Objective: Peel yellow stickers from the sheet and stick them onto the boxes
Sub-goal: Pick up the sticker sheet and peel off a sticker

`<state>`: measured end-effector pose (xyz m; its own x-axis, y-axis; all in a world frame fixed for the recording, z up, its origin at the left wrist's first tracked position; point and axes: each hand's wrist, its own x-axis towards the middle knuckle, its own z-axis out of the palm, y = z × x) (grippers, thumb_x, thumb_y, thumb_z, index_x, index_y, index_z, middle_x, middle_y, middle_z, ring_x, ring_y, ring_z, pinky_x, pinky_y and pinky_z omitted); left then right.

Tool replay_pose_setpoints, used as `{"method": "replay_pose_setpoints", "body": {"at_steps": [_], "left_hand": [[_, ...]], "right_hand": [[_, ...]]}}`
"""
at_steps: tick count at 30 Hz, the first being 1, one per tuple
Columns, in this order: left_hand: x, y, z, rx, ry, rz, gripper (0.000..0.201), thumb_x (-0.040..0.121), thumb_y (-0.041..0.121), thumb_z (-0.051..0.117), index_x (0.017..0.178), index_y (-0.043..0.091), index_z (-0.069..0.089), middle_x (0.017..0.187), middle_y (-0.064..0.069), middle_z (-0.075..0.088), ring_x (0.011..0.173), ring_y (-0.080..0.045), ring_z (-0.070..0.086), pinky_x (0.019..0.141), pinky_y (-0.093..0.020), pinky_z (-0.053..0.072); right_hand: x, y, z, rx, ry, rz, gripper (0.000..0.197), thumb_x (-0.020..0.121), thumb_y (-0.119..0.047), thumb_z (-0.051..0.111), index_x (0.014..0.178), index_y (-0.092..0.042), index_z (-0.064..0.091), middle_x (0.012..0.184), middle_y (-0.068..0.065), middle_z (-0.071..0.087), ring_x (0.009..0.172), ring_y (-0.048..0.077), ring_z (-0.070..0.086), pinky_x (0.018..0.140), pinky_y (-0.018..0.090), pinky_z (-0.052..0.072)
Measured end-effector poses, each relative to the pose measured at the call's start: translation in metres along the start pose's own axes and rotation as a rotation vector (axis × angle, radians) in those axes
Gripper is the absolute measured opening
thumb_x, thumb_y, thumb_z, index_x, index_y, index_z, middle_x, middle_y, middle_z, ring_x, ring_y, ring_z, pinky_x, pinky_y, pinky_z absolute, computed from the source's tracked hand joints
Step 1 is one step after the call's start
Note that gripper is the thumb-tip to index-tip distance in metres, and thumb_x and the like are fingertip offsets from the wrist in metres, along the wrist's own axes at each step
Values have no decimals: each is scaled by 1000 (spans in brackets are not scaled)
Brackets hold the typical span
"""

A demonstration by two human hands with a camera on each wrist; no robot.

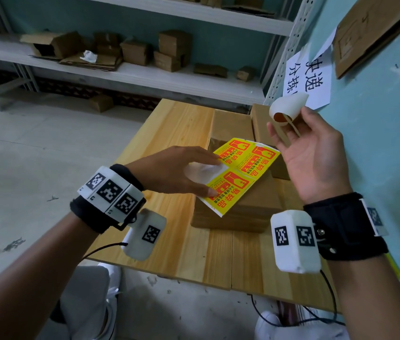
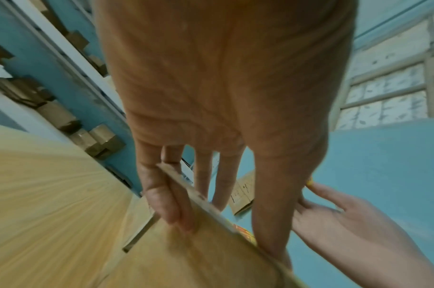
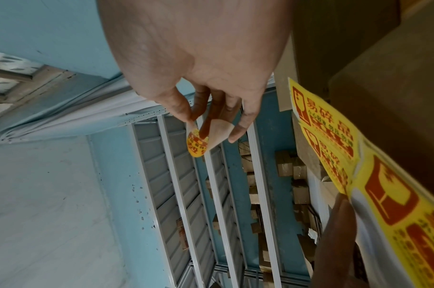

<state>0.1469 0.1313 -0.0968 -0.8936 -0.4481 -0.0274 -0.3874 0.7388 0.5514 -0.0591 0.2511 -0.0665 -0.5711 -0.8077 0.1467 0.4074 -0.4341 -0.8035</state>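
Observation:
A sheet of yellow stickers (image 1: 245, 168) (image 3: 334, 140) lies on a cardboard box (image 1: 250, 207) on the wooden table (image 1: 181, 241). One corner of the sheet shows bare white backing. My left hand (image 1: 194, 158) (image 2: 223, 194) presses the sheet down with straight fingers. My right hand (image 1: 290, 121) (image 3: 211, 124) is raised to the right of the sheet, apart from it. It pinches a peeled, curled sticker (image 1: 288, 106) (image 3: 198, 144), white side towards the head view. Two more boxes (image 1: 231, 123) stand behind.
A blue wall with a paper sign (image 1: 307, 79) runs close along the table's right side. Metal shelves (image 1: 145, 74) holding several small cardboard boxes stand behind the table. Bare grey floor (image 1: 34, 155) lies to the left.

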Motion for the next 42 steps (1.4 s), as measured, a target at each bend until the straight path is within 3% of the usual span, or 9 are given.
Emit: {"method": "replay_pose_setpoints", "body": {"at_steps": [3, 7, 14, 22, 26, 30, 34, 38, 42], "left_hand": [[-3, -10, -6, -18, 11, -38, 70, 76, 56, 68, 140, 36, 48, 145, 21, 45, 126, -3, 47, 100, -24, 43], [-10, -26, -16, -4, 77, -109, 67, 79, 47, 70, 141, 34, 47, 148, 14, 43, 125, -12, 50, 101, -32, 46], [-19, -56, -24, 45, 103, -220, 62, 84, 37, 70, 141, 34, 47, 151, 13, 39, 126, -15, 47, 97, -26, 41], [-22, -82, -12, 321, -2, -453, 70, 87, 44, 65, 148, 30, 34, 155, 6, 34, 139, -20, 35, 114, -39, 32], [-22, -79, -11, 450, -74, -514, 64, 83, 54, 66, 139, 30, 47, 137, 5, 54, 125, -20, 50, 107, -39, 41], [-23, -70, -12, 623, -123, -579, 69, 78, 65, 63, 137, 33, 48, 133, 4, 55, 122, -21, 52, 100, -38, 47], [-21, -60, -7, 671, -67, -474, 69, 86, 58, 58, 146, 32, 35, 151, -2, 36, 134, -26, 38, 106, -40, 41], [-15, -54, 6, 468, -210, -322, 55, 98, 35, 51, 149, 38, 29, 161, 3, 19, 146, -23, 23, 117, -40, 23], [-19, -59, 5, 571, -187, -395, 55, 97, 43, 50, 148, 41, 30, 153, 2, 31, 135, -26, 35, 110, -43, 37]], "right_hand": [[2, -1, 2, 15, 0, -3, 28, 99, -15, 49, 125, -5, 53, 110, 10, 65, 100, 19, 67, 90, 36, 56], [2, -1, 3, 3, 3, -10, 28, 100, -15, 49, 126, -4, 53, 112, 11, 63, 99, 18, 67, 89, 34, 56], [-2, -1, 6, -17, 20, -16, 34, 100, -16, 49, 132, -3, 52, 124, 16, 61, 109, 21, 66, 88, 34, 56], [-4, -1, 8, -40, 22, -12, 41, 100, -16, 49, 139, -2, 48, 124, 14, 62, 111, 20, 65, 92, 35, 55], [-4, -1, 9, -43, 30, -18, 43, 100, -16, 50, 140, -1, 47, 127, 15, 61, 112, 21, 64, 91, 35, 56], [-4, 0, 10, -44, 32, -19, 42, 100, -16, 50, 139, -1, 47, 124, 15, 62, 112, 22, 65, 90, 35, 56], [-4, 0, 10, -51, 38, -20, 43, 100, -16, 50, 140, 0, 46, 125, 15, 61, 110, 21, 66, 88, 34, 56], [-4, 0, 10, -63, 34, -18, 42, 100, -17, 50, 139, -2, 47, 129, 15, 61, 112, 21, 65, 90, 34, 56], [-5, 0, 11, -66, 27, -26, 41, 100, -16, 49, 139, -3, 47, 125, 13, 62, 108, 19, 67, 89, 33, 56]]}}
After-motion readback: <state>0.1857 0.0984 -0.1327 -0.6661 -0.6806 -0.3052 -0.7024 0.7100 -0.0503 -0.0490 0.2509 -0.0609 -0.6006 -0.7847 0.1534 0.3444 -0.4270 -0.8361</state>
